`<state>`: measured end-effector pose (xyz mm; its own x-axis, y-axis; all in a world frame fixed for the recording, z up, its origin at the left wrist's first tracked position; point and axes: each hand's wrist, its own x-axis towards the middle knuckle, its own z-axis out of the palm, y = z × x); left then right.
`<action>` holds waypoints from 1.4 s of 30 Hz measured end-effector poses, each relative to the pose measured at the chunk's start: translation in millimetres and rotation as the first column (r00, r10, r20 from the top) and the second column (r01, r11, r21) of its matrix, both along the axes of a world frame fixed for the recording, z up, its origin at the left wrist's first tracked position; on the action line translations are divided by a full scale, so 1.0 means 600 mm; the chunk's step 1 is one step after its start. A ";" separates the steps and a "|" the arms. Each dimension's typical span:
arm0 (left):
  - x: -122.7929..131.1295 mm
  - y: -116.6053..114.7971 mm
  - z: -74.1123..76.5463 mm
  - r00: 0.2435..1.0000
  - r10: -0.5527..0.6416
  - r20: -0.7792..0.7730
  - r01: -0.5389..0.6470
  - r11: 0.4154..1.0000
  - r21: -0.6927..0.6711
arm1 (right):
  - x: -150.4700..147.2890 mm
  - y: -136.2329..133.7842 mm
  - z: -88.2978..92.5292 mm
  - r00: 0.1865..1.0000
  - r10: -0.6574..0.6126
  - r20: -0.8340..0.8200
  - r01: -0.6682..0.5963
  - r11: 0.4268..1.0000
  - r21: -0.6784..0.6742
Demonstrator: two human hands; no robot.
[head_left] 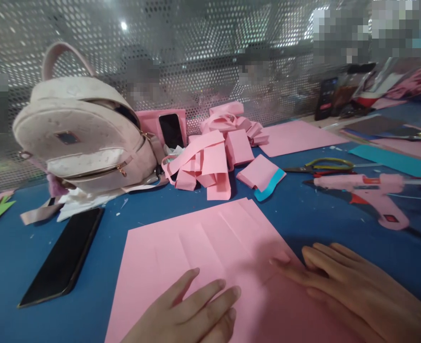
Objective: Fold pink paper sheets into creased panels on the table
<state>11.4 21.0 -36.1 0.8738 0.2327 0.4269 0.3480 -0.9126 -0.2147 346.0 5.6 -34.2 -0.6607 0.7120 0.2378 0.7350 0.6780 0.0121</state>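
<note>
A large pink paper sheet with several crease lines lies on the blue table in front of me. My left hand rests on its lower middle, palm down, fingers spread and holding nothing. At the sheet's right edge is my right hand. One of its digits reaches over the paper while the other fingers curl at the edge, and the paper bulges slightly there. The undersides of those fingers are hidden. A dark shadow covers the sheet near this hand.
A white backpack and a black phone are at left. Behind the sheet lie pink paper strips, another phone and a folded pink-and-blue piece. Scissors and a pink glue gun lie at right.
</note>
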 end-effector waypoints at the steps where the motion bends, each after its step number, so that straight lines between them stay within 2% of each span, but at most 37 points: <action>1: -0.001 0.001 0.002 1.000 -0.003 -0.007 0.003 1.000 0.005 | 0.004 -0.002 -0.002 1.000 -0.018 -0.005 0.018 1.000 0.002; 6: -0.005 0.000 0.011 0.997 -0.021 -0.070 0.023 0.999 0.034 | 0.025 -0.011 -0.013 0.999 -0.026 -0.036 0.030 0.995 0.093; 10: -0.004 -0.008 0.008 0.999 -0.008 -0.047 0.011 0.999 0.051 | 0.031 -0.013 -0.010 0.999 -0.014 -0.041 0.022 0.982 0.185; 14: -0.005 -0.015 0.006 0.998 -0.003 -0.067 0.006 0.999 0.032 | 0.008 -0.004 0.023 1.000 -0.007 -0.017 0.010 0.978 0.206; 17: -0.008 -0.018 0.014 0.992 -0.015 -0.128 0.013 1.000 -0.014 | -0.026 0.008 0.053 0.999 -0.047 0.022 0.041 0.978 0.206; 19: -0.009 -0.022 0.020 0.988 -0.008 -0.154 0.002 0.999 -0.037 | -0.052 0.014 0.063 1.000 0.027 -0.004 -0.025 0.969 0.245; 22: -0.009 -0.036 0.023 0.984 0.022 -0.178 -0.024 1.000 -0.004 | -0.084 0.014 0.059 0.944 0.327 -0.038 -0.318 0.937 0.142; 23: -0.009 -0.042 0.021 0.983 0.038 -0.178 -0.036 0.999 0.016 | -0.090 0.012 0.055 0.930 0.365 -0.053 -0.360 0.930 0.077; 27: -0.022 -0.073 0.010 0.985 0.144 -0.092 -0.138 0.988 0.074 | -0.087 0.003 0.040 0.933 0.355 -0.058 -0.359 0.907 -0.218; 30: -0.048 -0.095 0.016 0.972 0.207 -0.112 -0.191 0.971 0.142 | -0.067 0.001 0.035 0.944 0.321 -0.079 -0.329 0.884 -0.333; 35: -0.095 -0.123 0.038 0.944 0.246 -0.218 -0.211 0.962 0.173 | -0.036 -0.004 0.027 0.960 0.244 -0.134 -0.275 0.905 -0.325; 39: -0.117 -0.138 0.033 0.932 0.279 -0.233 -0.233 0.950 0.206 | -0.009 -0.006 0.016 0.973 0.210 -0.098 -0.227 0.947 -0.226; 42: -0.118 -0.142 0.028 0.936 0.294 -0.194 -0.265 0.950 0.164 | 0.004 0.002 0.013 0.972 0.229 -0.059 -0.235 0.964 -0.125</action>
<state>-59.5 -64.1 -19.5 0.8554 0.4345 0.2819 0.5173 -0.7432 -0.4244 348.5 6.8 -26.3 -0.8026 0.5671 0.1850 0.5551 0.8236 -0.1163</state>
